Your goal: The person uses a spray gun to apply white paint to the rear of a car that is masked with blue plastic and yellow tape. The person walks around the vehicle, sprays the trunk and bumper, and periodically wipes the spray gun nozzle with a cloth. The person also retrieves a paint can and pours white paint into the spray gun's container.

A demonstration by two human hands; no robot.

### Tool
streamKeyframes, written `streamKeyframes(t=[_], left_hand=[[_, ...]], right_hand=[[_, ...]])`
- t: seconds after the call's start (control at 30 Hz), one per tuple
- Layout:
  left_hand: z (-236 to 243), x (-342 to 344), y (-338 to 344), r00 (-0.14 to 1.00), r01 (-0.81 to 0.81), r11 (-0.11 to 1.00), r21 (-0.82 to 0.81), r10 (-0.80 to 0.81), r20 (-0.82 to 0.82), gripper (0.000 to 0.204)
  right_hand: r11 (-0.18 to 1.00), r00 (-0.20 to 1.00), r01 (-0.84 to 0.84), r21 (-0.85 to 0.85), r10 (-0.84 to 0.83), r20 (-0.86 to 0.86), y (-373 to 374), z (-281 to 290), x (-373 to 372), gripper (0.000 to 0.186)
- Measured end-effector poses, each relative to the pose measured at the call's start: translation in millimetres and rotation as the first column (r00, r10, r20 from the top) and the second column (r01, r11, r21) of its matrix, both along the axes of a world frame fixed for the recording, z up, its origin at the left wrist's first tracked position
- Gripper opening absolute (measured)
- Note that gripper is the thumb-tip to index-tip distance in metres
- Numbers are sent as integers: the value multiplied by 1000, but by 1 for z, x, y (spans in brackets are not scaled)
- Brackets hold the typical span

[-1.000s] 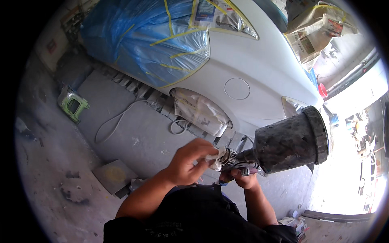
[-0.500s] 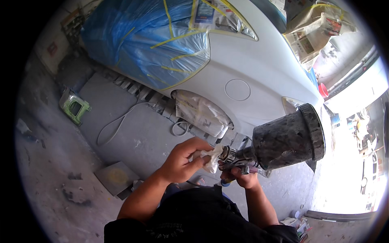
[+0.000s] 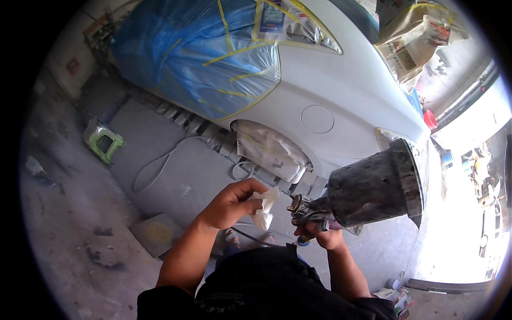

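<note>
My right hand [image 3: 326, 236] is wrapped round the grip of a spray gun [image 3: 314, 210]. The gun's large dark cup [image 3: 368, 188], crusted with paint, tilts up to the right. Between the thumb and fingers of my left hand [image 3: 230, 204] is a crumpled white paper wipe [image 3: 265, 208]. A small gap separates the wipe from the ring-shaped nozzle [image 3: 297, 206]. Part of my right hand's grip is hidden behind the gun.
Ahead stands a white car [image 3: 341, 90], partly masked with blue plastic film [image 3: 197, 58] and yellow tape. Paper covers its wheel [image 3: 273, 152]. On the floor lie a green step stool [image 3: 104, 143], a pale hose [image 3: 168, 160] and a flat square panel [image 3: 156, 234].
My left hand has drawn the wipe back to the left, away from the nozzle. The spray gun has shifted slightly, still in my right hand.
</note>
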State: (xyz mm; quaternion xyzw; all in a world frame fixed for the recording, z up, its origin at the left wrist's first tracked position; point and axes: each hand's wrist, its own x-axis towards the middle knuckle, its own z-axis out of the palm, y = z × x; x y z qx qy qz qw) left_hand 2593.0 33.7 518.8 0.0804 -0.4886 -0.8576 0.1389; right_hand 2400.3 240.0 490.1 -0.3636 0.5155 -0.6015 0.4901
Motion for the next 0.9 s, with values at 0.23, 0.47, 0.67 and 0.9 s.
streamKeyframes(t=[0.23,0.47,0.67,0.9], left_hand=[[-14,7,0,993,-65,970,235,87,-84,23],[-25,35,-17,971,-187,924,333,225,-79,22],[-39,88,-55,919,-345,856,385,392,-48,20],[-71,196,-132,769,-608,708,360,637,46,20]], right_hand=[[990,988,113,86,-121,91,-7,-2,6,52],[995,994,53,88,-61,91,-46,7,22,36],[985,996,84,151,-83,-12,-111,23,65,50],[993,997,71,96,-73,15,-224,29,128,40]])
